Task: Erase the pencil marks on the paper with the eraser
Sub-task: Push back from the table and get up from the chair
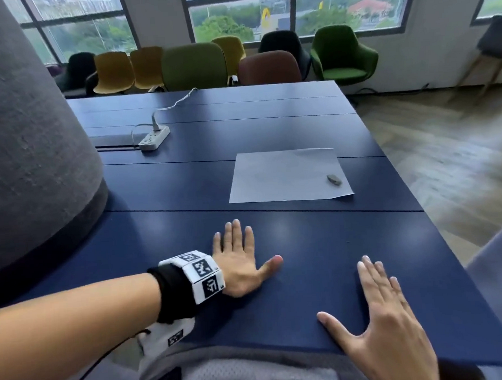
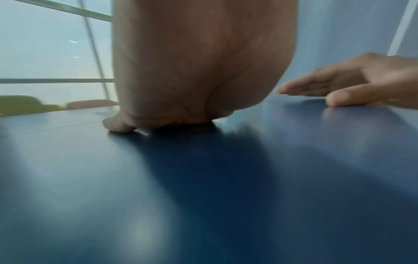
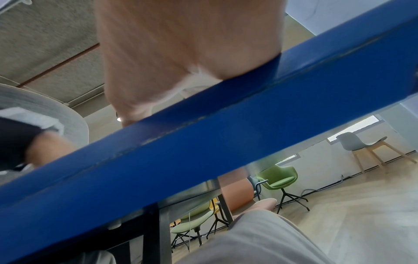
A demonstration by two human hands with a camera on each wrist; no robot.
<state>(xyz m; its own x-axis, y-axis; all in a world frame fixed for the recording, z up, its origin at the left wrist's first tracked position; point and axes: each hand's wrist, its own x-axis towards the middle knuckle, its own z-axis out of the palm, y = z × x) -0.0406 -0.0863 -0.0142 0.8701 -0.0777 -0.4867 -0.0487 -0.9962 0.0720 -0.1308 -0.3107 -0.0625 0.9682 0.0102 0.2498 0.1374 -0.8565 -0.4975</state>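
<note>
Both of my hands lie flat on the dark blue desk (image 1: 313,121) at its near edge. At about 5 o'clock in the head view, my right hand (image 1: 390,325) has its fingers straight and spread, thumb out toward 9 o'clock, and it holds nothing. My left hand (image 1: 239,261) sits near 6 o'clock, a little farther in, palm down with fingers extended and thumb splayed toward the right hand; it too is empty. A black strap with white marker blocks (image 1: 197,275) wraps the left wrist.

From the left wrist camera I see the heel of the left hand (image 2: 199,71) pressed on the desk surface (image 2: 203,196), with the right hand (image 2: 353,84) resting flat at 2 o'clock. From the right wrist camera, the right hand (image 3: 181,53) bears on the desk edge (image 3: 226,134).

Well beyond both hands, toward 1 o'clock in the head view, a white sheet of paper (image 1: 284,176) lies flat on the desk. A small grey eraser (image 1: 334,179) rests on the paper near its right edge, apart from either hand. I cannot make out pencil marks on the sheet. A white power strip (image 1: 154,138) sits at 11 o'clock.
</note>
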